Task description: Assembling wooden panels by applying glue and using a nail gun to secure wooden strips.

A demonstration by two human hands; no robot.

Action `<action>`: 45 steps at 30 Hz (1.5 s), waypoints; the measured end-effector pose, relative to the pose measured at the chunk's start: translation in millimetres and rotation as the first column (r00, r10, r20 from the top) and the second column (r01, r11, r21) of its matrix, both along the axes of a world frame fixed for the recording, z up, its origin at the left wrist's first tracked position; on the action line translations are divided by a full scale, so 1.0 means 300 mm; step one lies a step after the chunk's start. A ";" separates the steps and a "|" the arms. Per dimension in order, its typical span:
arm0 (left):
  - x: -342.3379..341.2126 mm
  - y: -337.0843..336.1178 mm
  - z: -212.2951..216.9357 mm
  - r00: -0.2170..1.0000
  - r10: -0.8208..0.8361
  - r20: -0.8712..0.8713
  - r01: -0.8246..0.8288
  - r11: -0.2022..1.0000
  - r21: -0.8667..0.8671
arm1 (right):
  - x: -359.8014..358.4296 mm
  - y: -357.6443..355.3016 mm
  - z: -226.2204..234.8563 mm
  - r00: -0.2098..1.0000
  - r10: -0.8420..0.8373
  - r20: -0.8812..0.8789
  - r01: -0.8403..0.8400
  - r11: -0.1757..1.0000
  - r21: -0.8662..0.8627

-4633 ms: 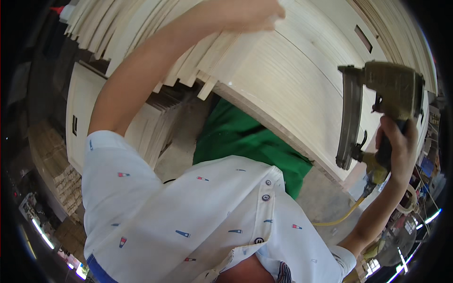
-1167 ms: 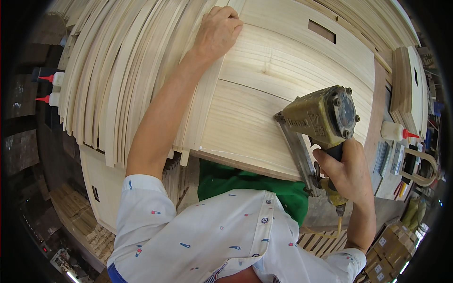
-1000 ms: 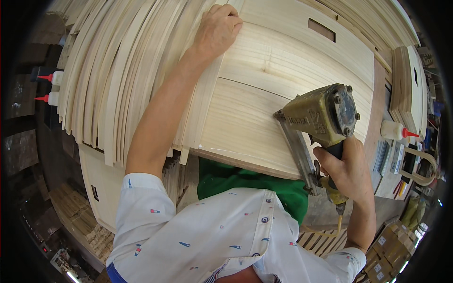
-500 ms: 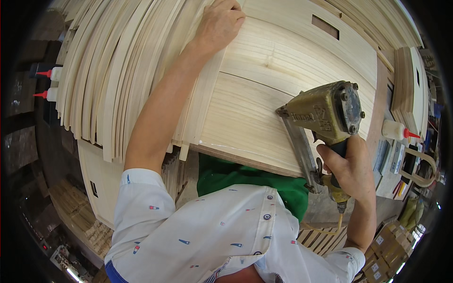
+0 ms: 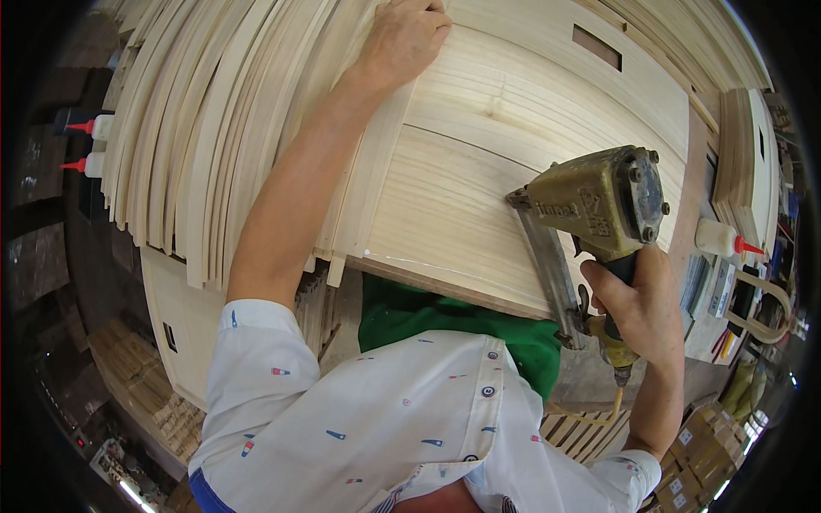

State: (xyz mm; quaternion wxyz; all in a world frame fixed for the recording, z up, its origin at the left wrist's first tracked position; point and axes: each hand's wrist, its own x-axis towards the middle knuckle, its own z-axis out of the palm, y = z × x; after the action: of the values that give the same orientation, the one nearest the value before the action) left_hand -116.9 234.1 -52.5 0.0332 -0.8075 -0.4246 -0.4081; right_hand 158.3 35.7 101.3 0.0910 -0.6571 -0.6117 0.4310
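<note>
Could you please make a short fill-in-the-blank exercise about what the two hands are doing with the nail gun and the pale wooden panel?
1. The right hand grips the handle of an olive-yellow metal ____.
2. The left hand presses flat on the pale ____ panel.
3. Left of the panel lies a stack of thin, pale wooden ____.
4. The white glue bottle at the right has a ____ nozzle.

Missing words: nail gun; wooden; strips; red

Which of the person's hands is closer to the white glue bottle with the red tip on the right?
Right. The right hand grips the nail gun just below-left of that bottle; the left hand presses wood far off.
</note>
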 end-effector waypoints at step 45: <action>0.003 -0.026 -0.024 0.977 0.136 -0.163 -0.144 0.989 -0.037 | -0.010 0.006 0.012 1.000 0.025 0.007 -0.025 1.000 0.008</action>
State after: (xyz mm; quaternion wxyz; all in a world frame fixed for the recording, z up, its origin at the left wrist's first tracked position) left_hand -116.1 226.3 -59.8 0.0762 -0.8063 -0.4862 -0.3280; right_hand 155.3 37.6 104.8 0.0861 -0.6506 -0.6219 0.4273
